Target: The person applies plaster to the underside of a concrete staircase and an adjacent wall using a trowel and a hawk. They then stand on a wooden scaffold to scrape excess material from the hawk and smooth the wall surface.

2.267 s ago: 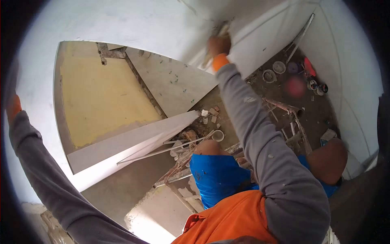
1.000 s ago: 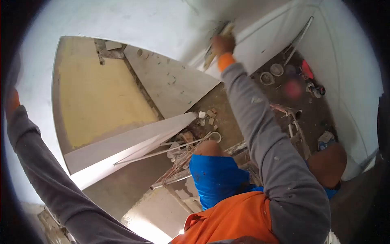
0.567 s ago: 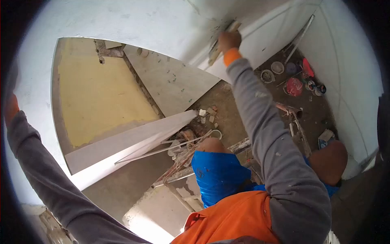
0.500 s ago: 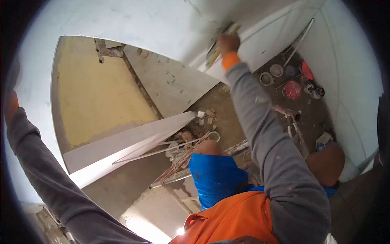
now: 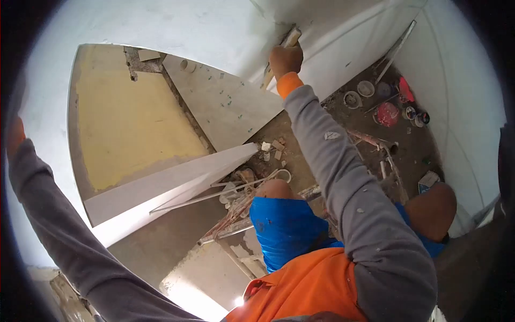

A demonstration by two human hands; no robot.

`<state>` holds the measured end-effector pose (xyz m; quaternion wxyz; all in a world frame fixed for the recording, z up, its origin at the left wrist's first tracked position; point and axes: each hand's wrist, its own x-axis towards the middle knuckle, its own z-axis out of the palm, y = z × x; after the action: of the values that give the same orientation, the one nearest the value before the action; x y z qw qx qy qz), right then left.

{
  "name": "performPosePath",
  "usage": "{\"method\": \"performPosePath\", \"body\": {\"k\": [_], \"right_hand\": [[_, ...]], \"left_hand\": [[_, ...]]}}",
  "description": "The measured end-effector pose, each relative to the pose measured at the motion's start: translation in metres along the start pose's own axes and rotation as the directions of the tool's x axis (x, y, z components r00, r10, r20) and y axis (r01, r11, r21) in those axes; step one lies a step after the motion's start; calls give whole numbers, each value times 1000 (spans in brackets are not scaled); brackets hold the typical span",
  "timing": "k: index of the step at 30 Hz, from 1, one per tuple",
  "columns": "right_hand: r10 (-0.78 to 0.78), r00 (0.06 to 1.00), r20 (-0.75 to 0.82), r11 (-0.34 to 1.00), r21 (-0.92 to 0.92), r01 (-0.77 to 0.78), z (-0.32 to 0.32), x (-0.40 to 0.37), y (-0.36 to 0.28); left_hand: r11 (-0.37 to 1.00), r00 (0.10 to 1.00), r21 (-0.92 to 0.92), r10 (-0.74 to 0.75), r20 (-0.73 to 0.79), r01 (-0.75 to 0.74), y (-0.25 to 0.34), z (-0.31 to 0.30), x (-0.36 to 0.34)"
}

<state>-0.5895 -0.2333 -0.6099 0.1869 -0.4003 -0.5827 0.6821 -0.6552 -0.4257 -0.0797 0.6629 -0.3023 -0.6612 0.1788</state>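
Note:
My right hand (image 5: 286, 59) is wrapped round the handle of a long flat trowel (image 5: 292, 38), which lies against the white wall surface (image 5: 214, 32) near the top centre. The trowel's pale end shows below my fingers. At the far left edge, my left hand (image 5: 15, 115) is raised beside the white surface; its fingers are lost in the dark rim of the view. An orange cuff shows at each wrist.
Metal scaffold bars (image 5: 228, 233) lie below my knees. Buckets (image 5: 387, 114) and cans (image 5: 409, 113) stand on the floor at the right. Rubble (image 5: 278, 145) lies at centre. A white ledge (image 5: 171, 180) edges the opening with a yellow panel (image 5: 134, 123).
My right hand has moved a little to the left with the trowel, along the white surface. My left hand is almost unmoved.

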Motion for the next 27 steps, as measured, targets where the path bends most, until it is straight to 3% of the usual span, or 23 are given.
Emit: {"method": "performPosePath", "body": {"k": [3, 4, 6, 9, 13, 15, 17, 19, 20, 21, 22, 23, 26, 27], "right_hand": [[-18, 997, -79, 999, -38, 15, 20, -22, -7], [25, 999, -48, 1000, 2, -25, 16, -30, -15], [-36, 999, -10, 999, -19, 36, 20, -26, -11], [28, 997, -78, 998, -60, -33, 22, -36, -24], [-80, 959, -271, 973, -231, 15, 42, -40, -35], [183, 974, -137, 967, -156, -204, 35, -27, -38], [396, 915, 80, 918, -25, -395, 10, 7, -31], [314, 905, 288, 797, 437, -416, 8, 36, 2], [248, 918, 308, 756, 531, -383, -1, 28, 6], [145, 983, 110, 935, 310, -172, -1, 13, 11], [-19, 999, -46, 1000, 24, 20, 7, -9, 16], [-245, 968, -49, 969, 9, 246, 11, -31, 19], [-500, 862, 82, 865, -7, 502, -20, -75, 12], [-442, 885, 143, 896, 25, 444, -34, -79, 11]], "left_hand": [[998, 1000, 56, 3, -10, -2, -3, 2, 0], [996, 999, 87, -40, 24, 37, 5, -3, 0], [984, 989, 150, -108, 101, 93, 23, -18, 0], [978, 986, 182, -126, 111, 105, 22, -18, -1], [978, 972, 157, -164, 170, 138, 23, -21, 1], [981, 975, 134, -160, 152, 140, 25, -21, -1], [982, 980, 145, -142, 141, 122, 23, -21, 0], [977, 983, 182, -135, 125, 111, 19, -16, 1], [980, 985, 165, -132, 112, 112, 21, -15, 1], [983, 986, 144, -127, 109, 111, 22, -17, 0], [986, 987, 126, -119, 107, 105, 23, -19, 0], [985, 985, 124, -132, 114, 118, 25, -22, 0], [985, 986, 130, -131, 102, 117, 24, -20, 0], [986, 991, 145, -97, 90, 83, 24, -21, 0]]}}
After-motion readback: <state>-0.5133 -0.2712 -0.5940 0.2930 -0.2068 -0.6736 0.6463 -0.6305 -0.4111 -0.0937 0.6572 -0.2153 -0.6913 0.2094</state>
